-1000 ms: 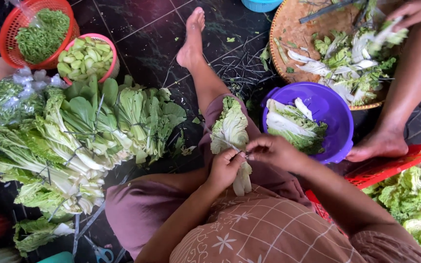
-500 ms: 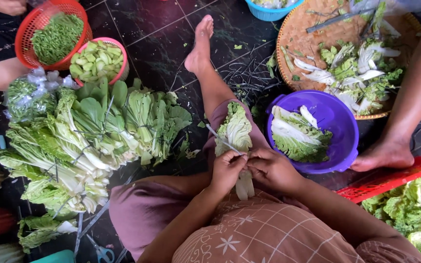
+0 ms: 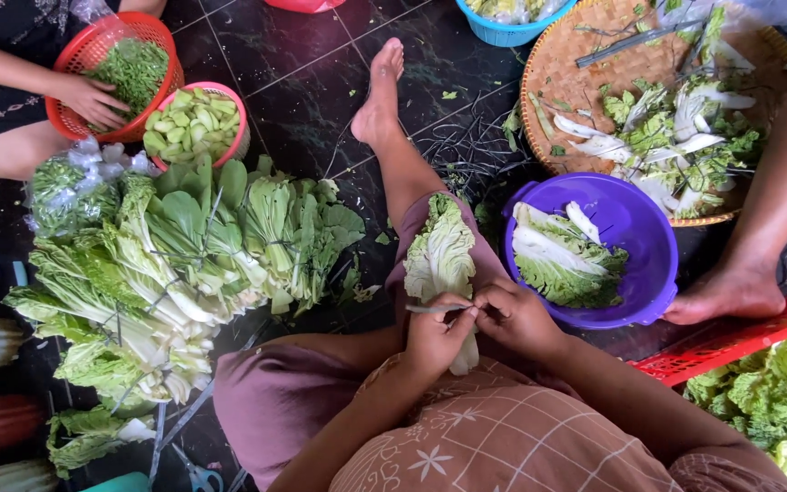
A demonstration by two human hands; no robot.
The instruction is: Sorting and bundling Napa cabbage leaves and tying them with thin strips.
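Gripping the white stem end of a cabbage leaf (image 3: 444, 260), the left hand (image 3: 437, 335) and right hand (image 3: 514, 314) are closed on it together over the person's lap, with the frilly green blade lying forward along the outstretched leg. A thin pale strip is pinched at the fingertips of the left hand; whether it is a knife or a sliver of stem cannot be told. The step in hand appears to be trimming or splitting the leaf at its base, and it is judged best done with the stem held firmly by both thumbs and the pull kept along the rib, so that the soft blade is not torn.

Just beside the right hand, a purple basin (image 3: 644, 273) is set on the dark tiled floor, and several trimmed leaves are held in it. To the left, a large heap of leafy greens (image 3: 184, 264) is piled on the floor. Beyond the basin, a round woven tray (image 3: 557, 82) is spread with cut stems and leaf scraps. Farther left, a pink basket (image 3: 239, 123) is filled with pale chopped pieces, and a red basket (image 3: 152, 27) of fine green shreds is touched by another person's hand (image 3: 93, 100).
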